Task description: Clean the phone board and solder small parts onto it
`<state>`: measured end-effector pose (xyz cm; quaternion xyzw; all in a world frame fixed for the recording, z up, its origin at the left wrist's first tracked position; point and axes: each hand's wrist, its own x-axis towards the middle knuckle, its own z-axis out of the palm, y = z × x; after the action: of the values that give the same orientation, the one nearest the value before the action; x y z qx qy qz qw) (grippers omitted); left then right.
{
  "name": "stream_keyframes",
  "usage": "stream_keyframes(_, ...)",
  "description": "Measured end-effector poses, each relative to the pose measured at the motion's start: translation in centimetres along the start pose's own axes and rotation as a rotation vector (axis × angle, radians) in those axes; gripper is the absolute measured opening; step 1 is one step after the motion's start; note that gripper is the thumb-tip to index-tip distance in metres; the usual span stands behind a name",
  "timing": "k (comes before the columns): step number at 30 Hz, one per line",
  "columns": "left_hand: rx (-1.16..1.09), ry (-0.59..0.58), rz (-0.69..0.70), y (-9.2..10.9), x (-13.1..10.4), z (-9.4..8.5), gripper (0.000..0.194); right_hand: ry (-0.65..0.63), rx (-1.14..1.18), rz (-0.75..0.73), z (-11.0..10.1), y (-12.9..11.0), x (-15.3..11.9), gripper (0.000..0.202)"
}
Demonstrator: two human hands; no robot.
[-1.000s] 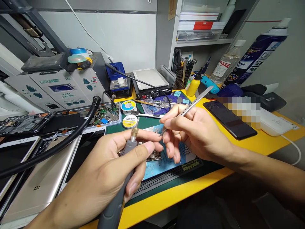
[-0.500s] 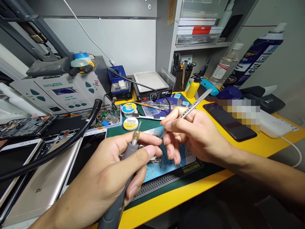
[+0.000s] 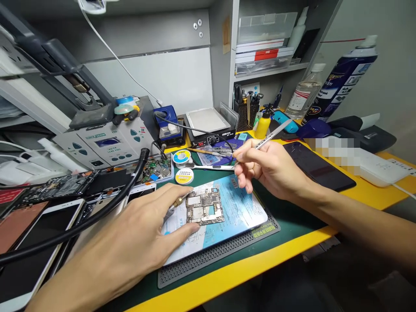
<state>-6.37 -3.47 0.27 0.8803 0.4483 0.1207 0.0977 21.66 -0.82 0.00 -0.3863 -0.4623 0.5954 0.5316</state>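
On the yellow counter [image 3: 260, 265], in my head view, a dark, squarish circuit board [image 3: 211, 200] lies on a blue-and-white flat sheet [image 3: 242, 208]; my left hand [image 3: 143, 229] brackets its left side, hold hard to tell; my right hand's [image 3: 271, 167] fingers pinch a slim silver metal tool [image 3: 273, 135]; I judge this steadying; next needs fine tip control.

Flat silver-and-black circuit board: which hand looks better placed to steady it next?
Probably the left hand: its thumb and a fingertip sit at the left side of the circuit board, though a brass-tipped tool shows between them. The right hand holds a slim silver metal tool off to the board's right.
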Motion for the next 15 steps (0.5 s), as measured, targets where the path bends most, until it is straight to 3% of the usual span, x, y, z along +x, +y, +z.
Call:
stream_keyframes(7,0.059,0.008,-0.009,-1.3,-0.5,-0.7,0.060,-0.029,-0.014,0.026,0.2,-0.1,-0.5,0.012)
stream_keyframes(10,0.033,0.014,-0.091,-1.9,-1.2,-1.5,0.058,-0.059,-0.020,0.046,0.0,-0.1,-0.6,0.012)
stream_keyframes(12,-0.029,0.003,-0.125,-1.6,-1.3,-2.0,0.048,-0.086,-0.020,0.066,-0.1,0.0,-0.5,0.012)
stream_keyframes(15,-0.155,-0.056,-0.032,0.0,-0.8,-2.2,0.029,-0.127,-0.015,0.104,-0.3,0.2,-0.4,0.014)
